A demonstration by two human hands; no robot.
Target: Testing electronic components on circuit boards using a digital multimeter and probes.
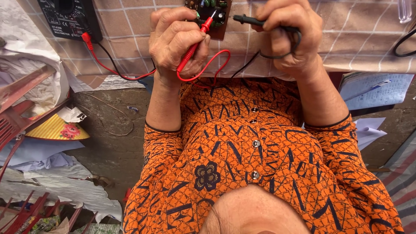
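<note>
Head view: looking down past an orange patterned shirt to the table's near edge.
Left hand (180, 45): pinching the red probe (193, 45), its tip slanting up-right onto the circuit board (212, 15).
Right hand (288, 37): gripping the black probe (249, 20), lying level, pointing left at the board.
Board: sitting between both hands, just beyond the fingertips.
Multimeter (69, 17): lying at the far left, leads trailing back.

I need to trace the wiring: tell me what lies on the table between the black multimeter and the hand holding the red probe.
In the head view, only the red lead crosses the checked tablecloth between the multimeter and the left hand gripping the red probe.
</note>
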